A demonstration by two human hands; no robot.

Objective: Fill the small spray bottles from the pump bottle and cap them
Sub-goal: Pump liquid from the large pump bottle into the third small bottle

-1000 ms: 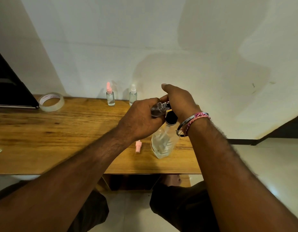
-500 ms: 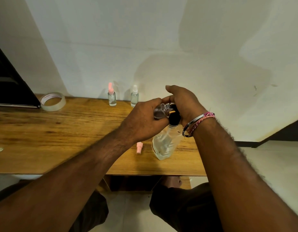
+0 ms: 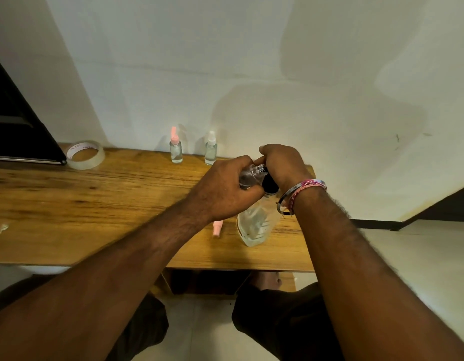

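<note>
So two capped spray bottles [image 3: 176, 152] stand beyond the hands. Left hand [image 3: 220, 191] grips an open small bottle [image 3: 249, 175] at the pump bottle [image 3: 254, 227], right hand [image 3: 280, 162] curled over its pump. Pink cap [image 3: 217, 228] waits below the left hand.

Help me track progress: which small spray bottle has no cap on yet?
The one held tilted in the left hand, the small bottle at the pump; both bottles by the wall wear caps.
</note>
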